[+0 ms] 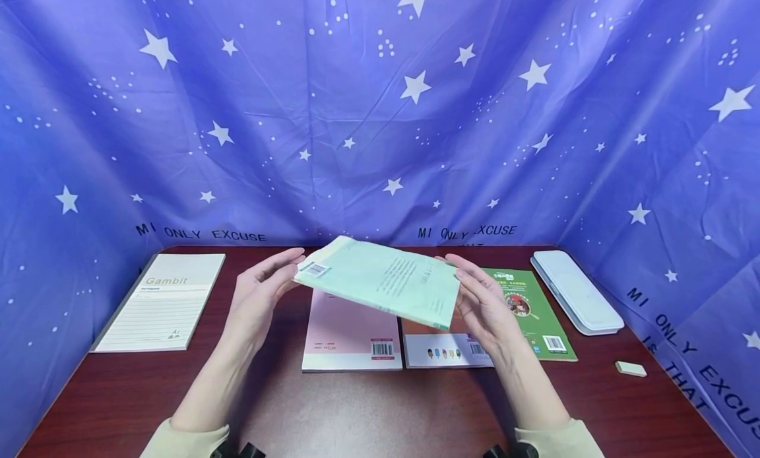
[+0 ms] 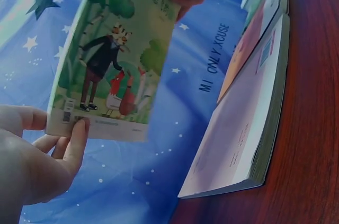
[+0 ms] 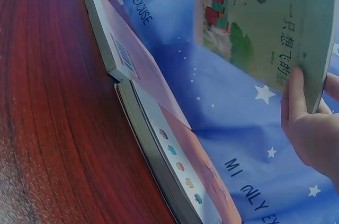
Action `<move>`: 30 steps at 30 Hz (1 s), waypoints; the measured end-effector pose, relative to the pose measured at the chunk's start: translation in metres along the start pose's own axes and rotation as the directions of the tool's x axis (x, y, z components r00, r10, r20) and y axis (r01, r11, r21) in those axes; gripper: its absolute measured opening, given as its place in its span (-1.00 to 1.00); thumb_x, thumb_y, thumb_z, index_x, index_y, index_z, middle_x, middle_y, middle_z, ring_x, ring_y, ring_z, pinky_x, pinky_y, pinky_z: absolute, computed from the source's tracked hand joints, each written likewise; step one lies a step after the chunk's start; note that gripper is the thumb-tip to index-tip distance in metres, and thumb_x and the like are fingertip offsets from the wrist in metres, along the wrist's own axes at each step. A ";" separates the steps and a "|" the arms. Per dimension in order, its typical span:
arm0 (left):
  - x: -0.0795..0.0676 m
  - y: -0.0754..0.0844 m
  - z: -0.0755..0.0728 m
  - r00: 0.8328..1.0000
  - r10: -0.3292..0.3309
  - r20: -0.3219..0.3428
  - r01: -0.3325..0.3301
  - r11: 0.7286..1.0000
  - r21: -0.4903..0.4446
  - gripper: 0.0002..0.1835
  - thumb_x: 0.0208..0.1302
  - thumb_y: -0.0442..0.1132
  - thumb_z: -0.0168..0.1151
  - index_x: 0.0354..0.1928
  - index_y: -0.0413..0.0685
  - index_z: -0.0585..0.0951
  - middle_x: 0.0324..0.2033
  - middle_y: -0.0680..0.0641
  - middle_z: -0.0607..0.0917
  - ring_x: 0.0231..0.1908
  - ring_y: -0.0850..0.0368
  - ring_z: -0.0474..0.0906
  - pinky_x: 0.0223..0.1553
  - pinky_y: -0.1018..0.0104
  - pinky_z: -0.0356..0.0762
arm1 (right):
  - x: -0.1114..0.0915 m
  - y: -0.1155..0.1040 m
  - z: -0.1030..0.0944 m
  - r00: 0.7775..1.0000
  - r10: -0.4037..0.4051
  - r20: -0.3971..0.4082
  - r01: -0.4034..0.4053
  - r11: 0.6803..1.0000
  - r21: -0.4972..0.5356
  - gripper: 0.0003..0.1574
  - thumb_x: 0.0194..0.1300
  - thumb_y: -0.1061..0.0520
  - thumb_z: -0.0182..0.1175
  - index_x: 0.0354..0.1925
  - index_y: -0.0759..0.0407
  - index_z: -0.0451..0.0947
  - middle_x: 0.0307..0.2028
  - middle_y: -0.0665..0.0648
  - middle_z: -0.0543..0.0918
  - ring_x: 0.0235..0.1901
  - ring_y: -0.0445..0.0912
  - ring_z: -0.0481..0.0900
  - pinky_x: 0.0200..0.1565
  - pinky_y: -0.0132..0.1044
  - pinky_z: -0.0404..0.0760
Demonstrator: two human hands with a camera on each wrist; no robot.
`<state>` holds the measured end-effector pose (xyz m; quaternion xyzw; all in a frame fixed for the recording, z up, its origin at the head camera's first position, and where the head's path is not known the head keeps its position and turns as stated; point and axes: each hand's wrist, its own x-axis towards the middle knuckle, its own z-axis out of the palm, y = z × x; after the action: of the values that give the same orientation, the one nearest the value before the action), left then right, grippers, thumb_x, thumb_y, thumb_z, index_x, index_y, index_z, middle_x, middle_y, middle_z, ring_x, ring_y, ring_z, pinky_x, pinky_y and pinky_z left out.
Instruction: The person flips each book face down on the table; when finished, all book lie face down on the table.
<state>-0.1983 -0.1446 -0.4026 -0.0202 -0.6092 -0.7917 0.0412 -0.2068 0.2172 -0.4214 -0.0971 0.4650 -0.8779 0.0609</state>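
Observation:
A thin pale-green picture book (image 1: 380, 280) is held up above the table, tilted, its back cover showing in the head view. My left hand (image 1: 261, 290) pinches its left end near the barcode, and my right hand (image 1: 481, 299) grips the opposite end. In the left wrist view the cover of the picture book (image 2: 119, 60) has a tiger in a dark coat and red birds. Beneath it lie a pink book (image 1: 353, 329), an orange-and-white book (image 1: 442, 352) partly hidden by the held one, and a green book (image 1: 540, 313) beyond my right hand.
At the left of the dark red table (image 1: 380, 412) lies a cream Gambit notebook (image 1: 163, 303). On the right are a pale blue case (image 1: 576, 293) and a small white eraser (image 1: 631, 368). A blue star-patterned curtain (image 1: 356, 115) hangs behind and along both sides.

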 end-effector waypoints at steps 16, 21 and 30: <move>0.001 -0.001 -0.001 0.998 -0.060 -0.008 0.060 0.994 0.092 -0.46 0.37 -0.42 0.22 0.39 -0.28 0.48 -0.01 0.16 0.78 -0.01 0.34 0.63 0.10 0.53 0.56 | 0.001 0.004 0.002 0.991 0.024 -0.135 -0.031 0.998 -0.053 -0.72 0.60 0.18 0.02 0.11 0.14 0.61 -0.11 0.00 0.81 -0.15 -0.25 0.75 -0.05 -0.48 0.73; 0.000 0.000 -0.004 0.992 -0.096 0.081 0.081 0.982 0.171 -0.35 0.39 -0.38 0.22 0.50 -0.16 0.36 0.33 -0.14 0.61 0.06 0.45 0.63 0.18 0.58 0.45 | 0.001 0.007 0.003 0.980 0.023 -0.199 -0.043 0.994 -0.097 -0.69 0.61 0.05 0.00 -0.06 0.01 0.70 -0.18 -0.05 0.78 -0.20 -0.28 0.70 -0.10 -0.50 0.71; 0.001 -0.001 -0.006 0.977 -0.159 0.142 0.130 0.972 0.194 -0.23 0.38 -0.38 0.22 0.59 -0.06 0.21 0.43 -0.26 0.48 0.03 0.45 0.66 0.16 0.61 0.48 | 0.000 0.008 0.003 0.979 0.039 -0.198 -0.066 0.989 -0.129 -0.63 0.63 -0.08 -0.08 0.02 -0.08 0.65 -0.14 -0.08 0.77 -0.18 -0.31 0.72 -0.14 -0.50 0.72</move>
<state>-0.1989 -0.1502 -0.4049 -0.0338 -0.6809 -0.7289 -0.0627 -0.2064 0.2104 -0.4268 -0.0022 0.5295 -0.8477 0.0314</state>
